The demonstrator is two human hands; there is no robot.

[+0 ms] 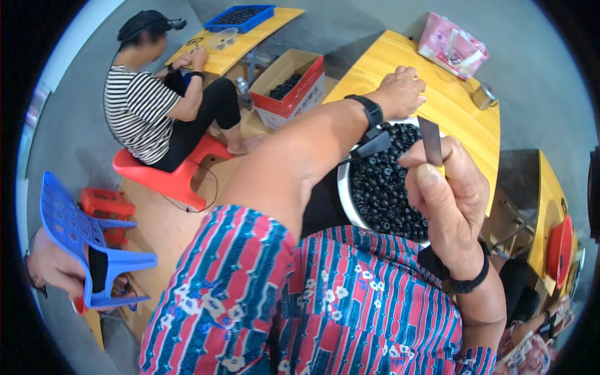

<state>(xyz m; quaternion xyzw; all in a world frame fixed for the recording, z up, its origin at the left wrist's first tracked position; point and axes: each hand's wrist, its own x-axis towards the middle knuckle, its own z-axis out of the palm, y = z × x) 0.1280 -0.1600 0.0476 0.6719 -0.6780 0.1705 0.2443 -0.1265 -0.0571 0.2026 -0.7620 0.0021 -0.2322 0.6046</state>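
Observation:
My right hand (453, 200) is closed round a small knife, thumb pressed over its handle; the flat dark blade (430, 140) points up and a bit of yellow handle shows. Under it stands a white-rimmed basin (344, 199) filled with small round black pieces (381, 187), many with a pale ring on top. Beyond the basin, my left hand (400, 92) reaches over the yellow table (369, 69) with its fingers curled in. Whatever those fingers hold, if anything, is hidden. A black band with a dark flat piece (374, 147) hangs at the left wrist.
A pink bag (451, 47) and a metal mug (484, 97) stand on the table's far side. At left, a person (147, 94) sits on a red chair (181, 175) beside a red and white carton (290, 90). A blue chair (94, 240) stands nearer. Right, a red basin (559, 250) rests on another table.

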